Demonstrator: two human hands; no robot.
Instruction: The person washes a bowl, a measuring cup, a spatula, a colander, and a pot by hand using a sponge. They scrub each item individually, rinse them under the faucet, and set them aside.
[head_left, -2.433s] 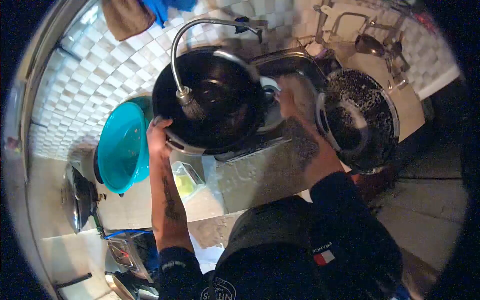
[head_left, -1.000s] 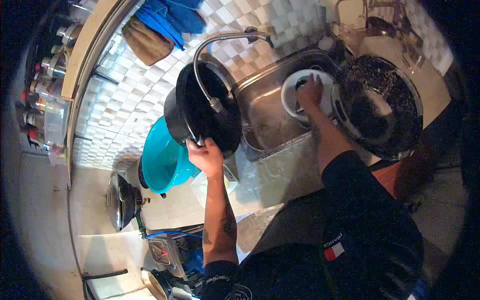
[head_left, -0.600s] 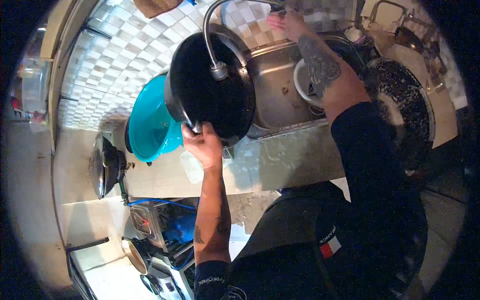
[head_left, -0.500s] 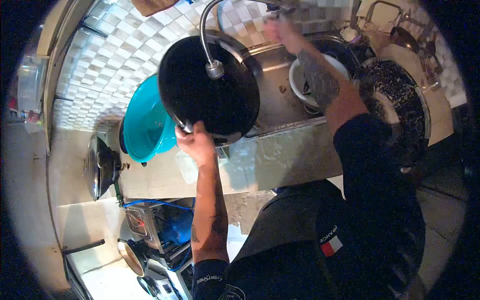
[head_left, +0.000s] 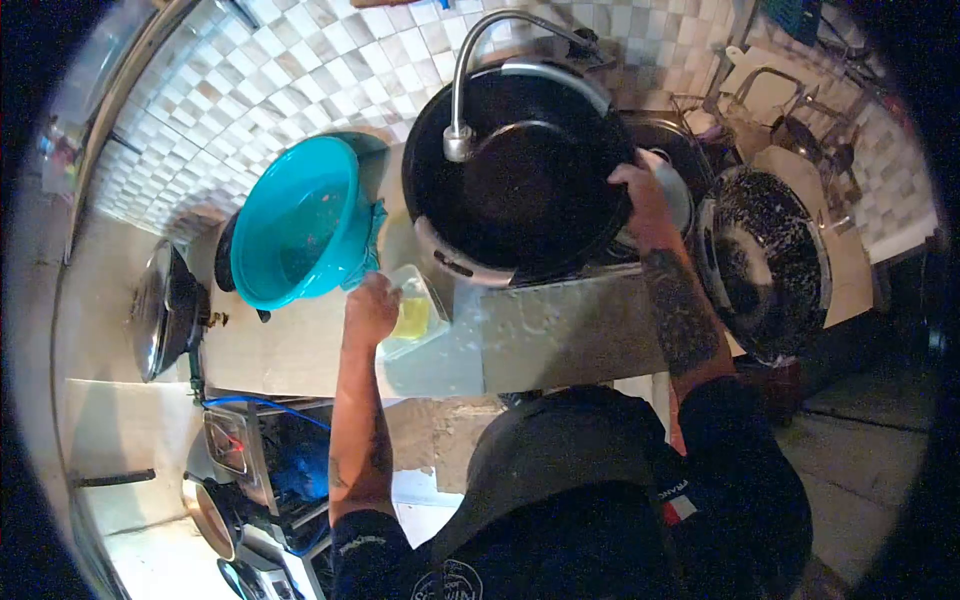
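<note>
A large round black pan (head_left: 520,190) is tilted over the sink beneath the curved metal faucet (head_left: 457,140). My right hand (head_left: 645,200) grips its right rim. My left hand (head_left: 372,312) is closed between the teal basin (head_left: 290,225) and a clear plastic container (head_left: 432,325) with something yellow in it. What the left fingers hold, if anything, is hidden. A bluish cloth (head_left: 372,245) hangs at the basin's right side, just above that hand.
A white bowl (head_left: 675,185) sits in the sink, partly behind my right hand. Further right stands a black speckled round pan (head_left: 765,265). A pan lid (head_left: 160,310) is at the far left. The counter's front edge (head_left: 560,385) runs before my body.
My right hand has come down from the faucet's base to the pan's right rim. My left hand has let go of the pan and moved to the container. The pan now appears further right.
</note>
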